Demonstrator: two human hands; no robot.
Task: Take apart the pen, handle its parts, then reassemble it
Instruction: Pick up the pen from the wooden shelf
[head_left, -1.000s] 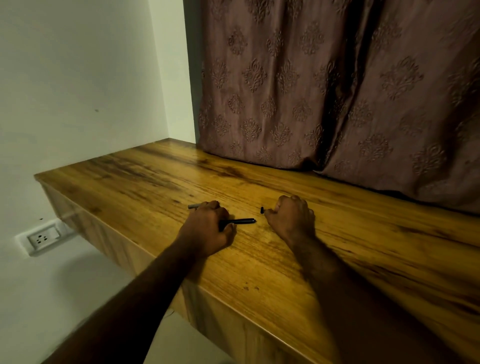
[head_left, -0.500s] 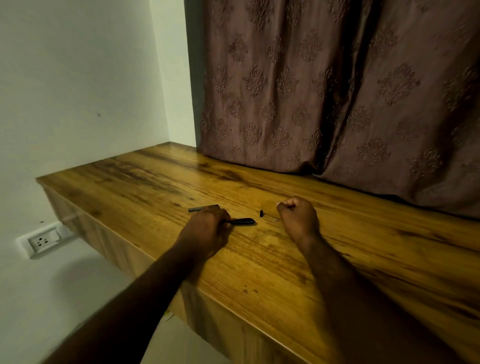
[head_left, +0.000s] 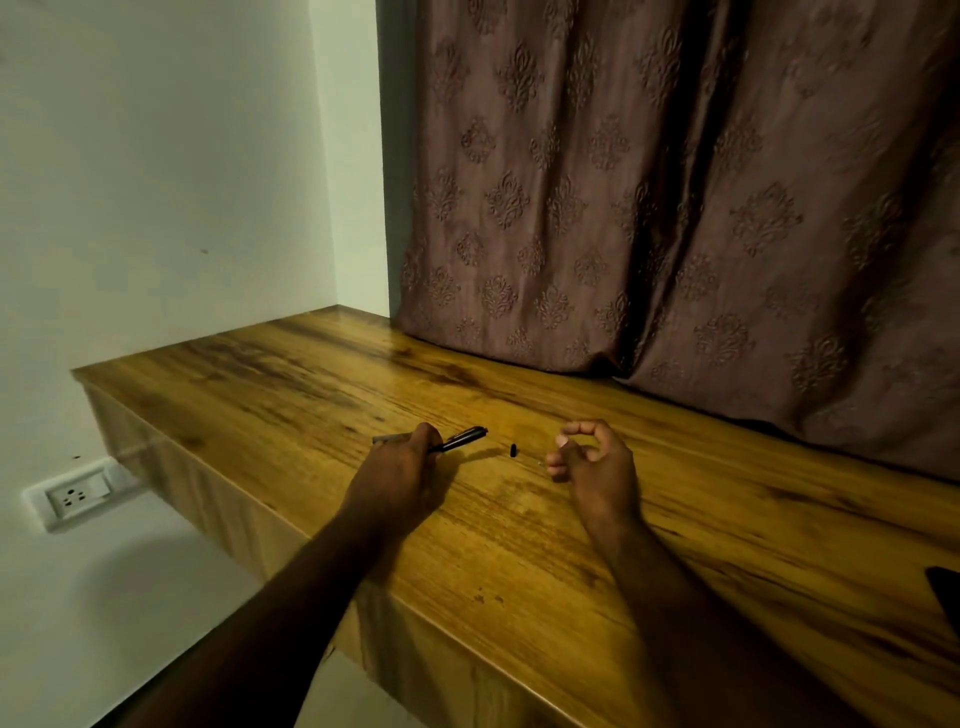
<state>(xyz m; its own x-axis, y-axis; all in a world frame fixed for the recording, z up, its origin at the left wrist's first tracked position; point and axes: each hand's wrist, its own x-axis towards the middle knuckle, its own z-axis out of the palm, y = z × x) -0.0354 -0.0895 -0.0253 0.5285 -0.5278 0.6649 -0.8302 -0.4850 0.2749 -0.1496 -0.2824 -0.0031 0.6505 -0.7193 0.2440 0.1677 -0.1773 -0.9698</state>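
Note:
My left hand (head_left: 395, 475) is closed around a black pen barrel (head_left: 464, 439), which is lifted off the wooden desk (head_left: 727, 519) with its free end pointing up and to the right. A grey pen part (head_left: 385, 439) sticks out to the left of that hand; whether it is held or lies on the wood is unclear. A small black pen piece (head_left: 513, 450) lies on the desk between my hands. Beside it, a tiny thin piece (head_left: 540, 463) rests by my right fingertips. My right hand (head_left: 597, 467) hovers with loosely curled fingers and nothing visible in it.
A patterned brown curtain (head_left: 675, 208) hangs onto the back of the desk. A dark object (head_left: 946, 590) pokes in at the right edge. The desk's front edge runs diagonally below my forearms, with a wall socket (head_left: 78, 496) low on the left wall.
My left hand has raised the black barrel off the desk and tilted it upward. My right hand has drawn back to the right and loosened from a fist into curled, parted fingers.

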